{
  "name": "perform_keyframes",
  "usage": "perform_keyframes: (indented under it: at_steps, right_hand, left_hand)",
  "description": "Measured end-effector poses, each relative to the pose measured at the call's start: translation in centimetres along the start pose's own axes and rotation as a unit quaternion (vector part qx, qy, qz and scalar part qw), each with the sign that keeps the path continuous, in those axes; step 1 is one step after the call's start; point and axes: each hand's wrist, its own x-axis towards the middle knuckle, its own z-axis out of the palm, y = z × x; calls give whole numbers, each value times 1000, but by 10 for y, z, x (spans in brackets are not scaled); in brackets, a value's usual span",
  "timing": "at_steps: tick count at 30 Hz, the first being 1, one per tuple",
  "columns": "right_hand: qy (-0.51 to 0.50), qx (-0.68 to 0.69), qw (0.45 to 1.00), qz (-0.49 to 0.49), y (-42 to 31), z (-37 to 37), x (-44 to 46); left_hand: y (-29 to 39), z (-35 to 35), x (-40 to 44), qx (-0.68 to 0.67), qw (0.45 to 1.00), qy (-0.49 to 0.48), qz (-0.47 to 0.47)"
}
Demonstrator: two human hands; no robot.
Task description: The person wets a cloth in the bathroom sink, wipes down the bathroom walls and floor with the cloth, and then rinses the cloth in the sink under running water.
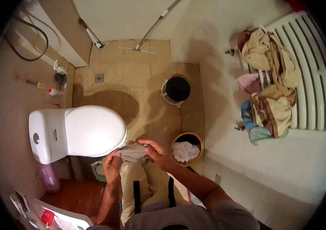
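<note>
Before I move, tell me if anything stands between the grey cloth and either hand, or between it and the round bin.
Nothing visible: the left hand and right hand both hold the grey cloth. Only the right hand lies between it and the round bin.

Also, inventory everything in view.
Cloth: one, grey, between hands
Toilet: one, white, left
Squeegee: one, grey, far wall
Drain: one, grey, floor
Bucket: one, black-topped, floor
Basket: one, brown, floor
Bundle: one, whitish, in basket
Rack: one, white, right
Towels: several, mixed, on rack
Hose: one, dark, upper left
Brush: one, dark, left
Bottle: one, white, left
Container: one, purple, lower left
Trousers: one pair, beige, bottom
Left hand: one, bare, on cloth
Right hand: one, bare, on cloth
</note>
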Motion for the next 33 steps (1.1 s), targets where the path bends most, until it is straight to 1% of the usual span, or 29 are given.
perform_keyframes:
  at_steps: [2, 3, 4, 5, 7, 8, 9, 11, 13, 14, 15, 16, 17, 18, 19, 20, 21, 22, 23, 24, 25, 27, 28, 30, 33]
  right_hand:
    - [-4, 51, 999, -7, -13, -19, 29]
    - [5, 20, 999, -39, -27, -27, 43]
    - [16, -10, 997, -71, -44, -31, 59]
    - [26, -42, 993, -107, -61, -38, 81]
    - [34, -136, 980, -143, -65, -60, 130]
    - [41, -184, 969, -162, -67, -76, 157]
    - [27, -183, 973, -140, -65, -97, 187]
    - [4, -182, 981, -69, -69, -133, 225]
    - [-1, -194, 981, 15, -98, -164, 257]
    - [-2, -265, 964, 6, -110, -185, 278]
    - [-2, -334, 943, -2, -121, -206, 299]
    - [-9, -460, 886, -62, -126, -229, 314]
    - [36, -514, 856, -34, -159, -243, 339]
    - [76, -564, 822, -1, -191, -257, 364]
    - [139, -520, 843, -4, -216, -281, 386]
    - [127, -681, 716, -83, -233, -322, 404]
    - [152, -810, 543, -160, -251, -363, 422]
    - [170, -861, 451, -163, -282, -390, 446]
    - [243, -790, 521, -214, -301, -430, 468]
    - [204, -887, 382, -161, -328, -463, 480]
    - [155, -955, 229, -108, -346, -482, 494]
    - [160, -948, 263, 79, -357, -478, 532]
    - [164, -933, 273, 168, -354, -480, 550]
    - [122, -907, 357, 189, -314, -515, 595]
    - [38, -884, 339, 319, -250, -514, 654]
  left_hand:
    - [6, 19, 38, -17, 1000, -22, 7]
    - [11, 30, 58, -29, 999, -29, 9]
    - [17, 42, 76, -55, 997, -57, 12]
    - [24, 55, 98, -70, 994, -83, -4]
    - [36, 78, 142, -101, 985, -133, -38]
    - [17, 81, 172, -118, 972, -199, -33]
    - [23, 110, 191, -74, 984, -150, -65]
    - [41, 137, 240, -38, 961, -200, -186]
    - [38, 163, 274, -97, 968, -192, -128]
    - [38, 171, 297, -122, 970, -187, -99]
    - [40, 173, 316, -98, 973, -190, -91]
    - [40, 173, 333, -76, 975, -193, -83]
    - [39, 174, 350, -56, 976, -196, -74]
    - [37, 172, 367, -64, 980, -170, -84]
    - [32, 166, 383, -71, 982, -147, -93]
    - [27, 160, 397, -77, 984, -121, -103]
    - [23, 156, 412, -83, 986, -96, -111]
    - [19, 154, 429, -84, 989, -77, -90]
    - [17, 151, 443, -83, 992, -55, -73]
    - [17, 149, 456, -83, 994, -34, -59]
    - [15, 147, 471, -97, 993, -14, -69]
    - [11, 147, 501, -124, 987, 34, -97]
    - [9, 150, 515, -113, 988, 61, -88]
    - [-21, 153, 556, -114, 982, 119, -87]
    - [-77, 144, 600, -81, 972, 167, -146]
